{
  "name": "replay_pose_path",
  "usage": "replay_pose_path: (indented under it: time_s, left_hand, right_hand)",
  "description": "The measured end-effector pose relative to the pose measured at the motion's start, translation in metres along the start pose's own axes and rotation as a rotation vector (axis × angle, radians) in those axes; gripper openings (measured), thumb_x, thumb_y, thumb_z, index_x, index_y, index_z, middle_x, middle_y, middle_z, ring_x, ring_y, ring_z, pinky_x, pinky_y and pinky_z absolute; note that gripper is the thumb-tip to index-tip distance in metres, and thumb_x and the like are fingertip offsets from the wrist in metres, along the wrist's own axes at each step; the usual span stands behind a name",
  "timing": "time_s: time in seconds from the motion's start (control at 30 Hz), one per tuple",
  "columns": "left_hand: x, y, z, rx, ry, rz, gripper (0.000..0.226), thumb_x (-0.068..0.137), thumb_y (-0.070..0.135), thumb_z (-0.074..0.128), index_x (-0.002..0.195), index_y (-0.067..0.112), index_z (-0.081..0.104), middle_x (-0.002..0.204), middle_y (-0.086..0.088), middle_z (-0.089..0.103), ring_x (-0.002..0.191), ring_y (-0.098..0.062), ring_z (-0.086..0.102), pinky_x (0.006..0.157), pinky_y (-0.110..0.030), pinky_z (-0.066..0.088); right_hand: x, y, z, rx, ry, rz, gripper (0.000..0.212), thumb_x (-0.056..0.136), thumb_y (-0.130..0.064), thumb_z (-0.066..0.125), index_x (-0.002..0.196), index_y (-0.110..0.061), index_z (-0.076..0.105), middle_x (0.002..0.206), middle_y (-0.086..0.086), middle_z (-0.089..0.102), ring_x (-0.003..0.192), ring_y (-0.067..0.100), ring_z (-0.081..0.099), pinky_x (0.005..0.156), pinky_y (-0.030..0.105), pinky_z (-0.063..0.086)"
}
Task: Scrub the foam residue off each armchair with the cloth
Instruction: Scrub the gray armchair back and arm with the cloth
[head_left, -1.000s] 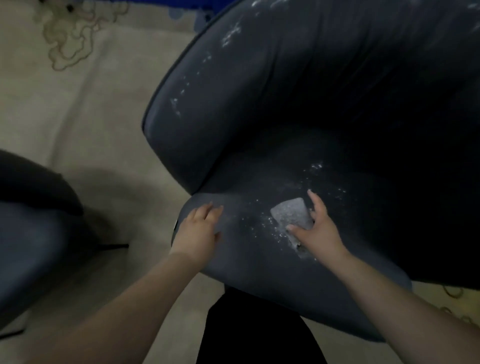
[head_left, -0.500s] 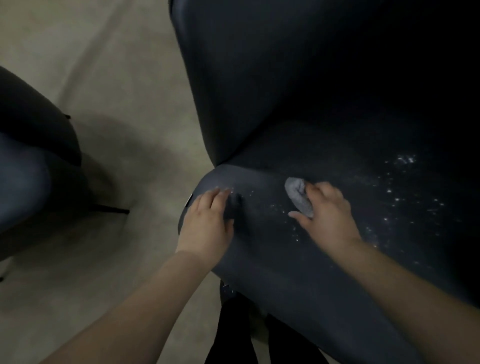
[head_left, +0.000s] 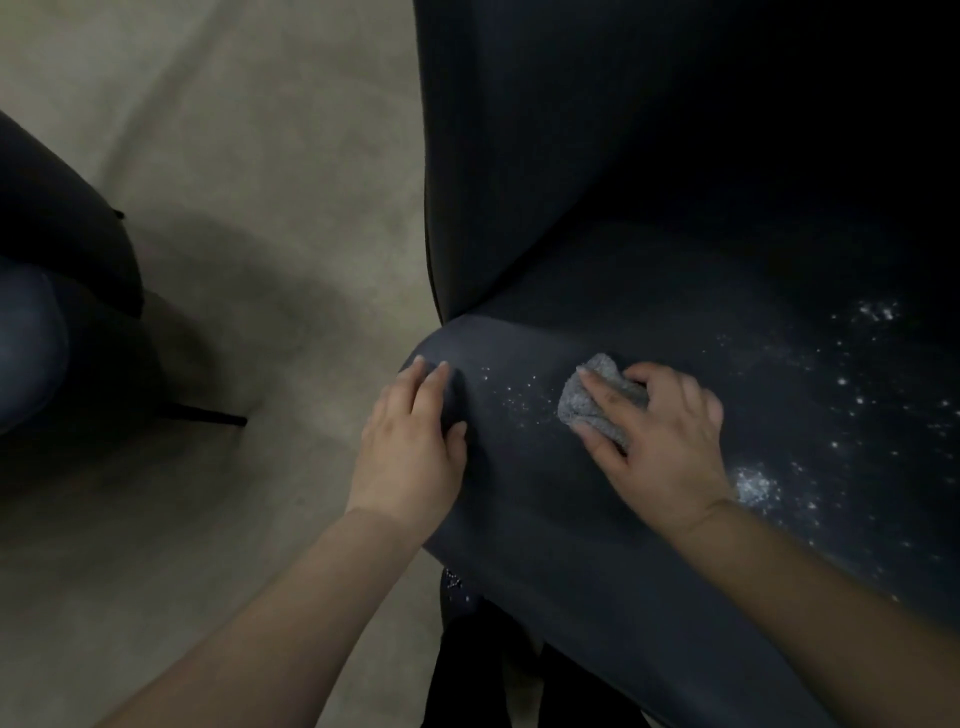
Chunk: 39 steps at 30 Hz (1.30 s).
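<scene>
Scrubbing the armchair (head_left: 571, 519) seat, my right hand (head_left: 670, 441) has bunched the cloth (head_left: 584, 402) leftward; left hand (head_left: 410, 441) rests flat. Foam residue (head_left: 753, 486) remains right.

You are looking at a beige floor (head_left: 260, 156) carrying the dark armchair (head_left: 571, 519), a second armchair (head_left: 52, 291) sitting left of it.

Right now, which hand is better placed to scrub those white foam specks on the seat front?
Right. The right hand already holds the grey cloth beside the foam specks; the left hand only rests on the armchair seat's front edge.
</scene>
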<state>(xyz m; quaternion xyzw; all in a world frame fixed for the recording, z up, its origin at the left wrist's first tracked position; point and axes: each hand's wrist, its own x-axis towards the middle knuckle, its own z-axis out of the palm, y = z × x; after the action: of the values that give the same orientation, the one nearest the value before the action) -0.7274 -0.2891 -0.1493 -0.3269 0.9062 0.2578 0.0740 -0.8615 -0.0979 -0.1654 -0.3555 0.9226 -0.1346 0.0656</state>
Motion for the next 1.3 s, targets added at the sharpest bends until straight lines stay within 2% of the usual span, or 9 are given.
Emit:
replay_pose_path:
  time_s: [0.17, 0.33, 0.53, 0.63, 0.73, 0.9, 1.07, 1.17, 1.3]
  left_hand:
    - [0.005, -0.006, 0.004, 0.026, -0.011, 0.022, 0.061, 0.093, 0.03, 0.054, 0.149, 0.022, 0.029, 0.156, -0.001, 0.024, 0.141, -0.02, 0.022, 0.116, -0.033, 0.018]
    - [0.004, -0.009, 0.013, 0.044, -0.064, 0.058, 0.066, 0.094, 0.039, 0.051, 0.151, 0.025, 0.021, 0.16, 0.002, 0.01, 0.147, -0.02, 0.008, 0.12, -0.033, 0.009]
    - [-0.001, -0.017, 0.016, 0.052, -0.098, 0.064, 0.079, 0.091, 0.047, 0.054, 0.153, 0.028, 0.009, 0.161, 0.007, -0.004, 0.147, -0.015, -0.003, 0.117, -0.03, 0.006]
    - [-0.003, -0.016, 0.017, 0.027, -0.079, 0.065, 0.078, 0.092, 0.045, 0.054, 0.154, 0.027, 0.01, 0.161, 0.007, -0.004, 0.147, -0.013, -0.004, 0.113, -0.024, 0.001]
    - [-0.004, -0.018, 0.017, 0.027, -0.068, 0.075, 0.077, 0.092, 0.043, 0.055, 0.153, 0.024, 0.012, 0.161, 0.006, -0.001, 0.147, -0.013, -0.002, 0.113, -0.024, 0.003]
    - [-0.009, -0.022, 0.015, 0.032, -0.065, 0.069, 0.077, 0.092, 0.042, 0.056, 0.153, 0.023, 0.014, 0.161, 0.005, 0.001, 0.147, -0.013, 0.001, 0.113, -0.022, 0.001]
    - [-0.012, -0.017, 0.02, 0.026, -0.039, 0.045, 0.077, 0.092, 0.042, 0.054, 0.153, 0.023, 0.01, 0.161, 0.007, -0.002, 0.147, -0.012, -0.004, 0.111, -0.02, -0.005]
    - [-0.012, -0.018, 0.019, 0.039, -0.047, 0.056, 0.078, 0.092, 0.04, 0.054, 0.153, 0.021, 0.011, 0.161, 0.005, -0.001, 0.147, -0.012, -0.003, 0.112, -0.02, -0.003]
    - [-0.011, -0.019, 0.016, 0.059, -0.068, 0.071, 0.079, 0.091, 0.039, 0.057, 0.153, 0.02, 0.012, 0.161, 0.004, 0.001, 0.147, -0.014, -0.001, 0.112, -0.022, 0.0]
  right_hand:
    - [0.031, -0.019, 0.009, 0.12, 0.099, -0.056, 0.041, 0.078, -0.033, 0.075, 0.118, -0.026, 0.067, 0.101, 0.011, 0.055, 0.092, 0.03, 0.054, 0.088, 0.044, 0.035]
    - [0.045, -0.037, 0.02, 0.129, -0.014, -0.073, 0.046, 0.083, -0.039, 0.068, 0.128, -0.032, 0.06, 0.122, 0.01, 0.05, 0.109, 0.029, 0.047, 0.096, 0.045, 0.035]
    - [0.021, -0.009, 0.012, 0.217, 0.064, -0.099, 0.051, 0.074, -0.012, 0.079, 0.121, -0.025, 0.065, 0.11, 0.016, 0.054, 0.096, 0.036, 0.053, 0.086, 0.046, 0.043]
    - [0.059, -0.034, 0.02, 0.281, 0.039, 0.021, 0.049, 0.081, -0.026, 0.073, 0.129, -0.025, 0.059, 0.12, 0.015, 0.049, 0.108, 0.034, 0.047, 0.094, 0.052, 0.041]
    - [0.06, -0.055, 0.027, 0.21, -0.036, -0.102, 0.051, 0.081, -0.042, 0.068, 0.13, -0.028, 0.058, 0.124, 0.011, 0.047, 0.11, 0.031, 0.044, 0.094, 0.049, 0.038]
    - [0.015, -0.021, 0.02, 0.184, 0.001, -0.284, 0.045, 0.074, -0.02, 0.079, 0.118, -0.026, 0.068, 0.106, 0.014, 0.057, 0.092, 0.034, 0.055, 0.081, 0.043, 0.041]
    - [0.071, -0.043, 0.028, 0.31, 0.044, -0.028, 0.044, 0.086, -0.024, 0.068, 0.129, -0.026, 0.059, 0.125, 0.018, 0.048, 0.109, 0.038, 0.048, 0.094, 0.048, 0.042]
    - [0.065, -0.062, 0.034, 0.286, -0.094, -0.23, 0.046, 0.083, -0.029, 0.07, 0.128, -0.032, 0.059, 0.128, 0.009, 0.048, 0.113, 0.031, 0.044, 0.096, 0.043, 0.038]
    - [0.001, -0.024, 0.019, 0.254, -0.148, -0.377, 0.052, 0.075, -0.024, 0.078, 0.124, -0.034, 0.062, 0.109, 0.007, 0.056, 0.094, 0.028, 0.052, 0.084, 0.037, 0.036]
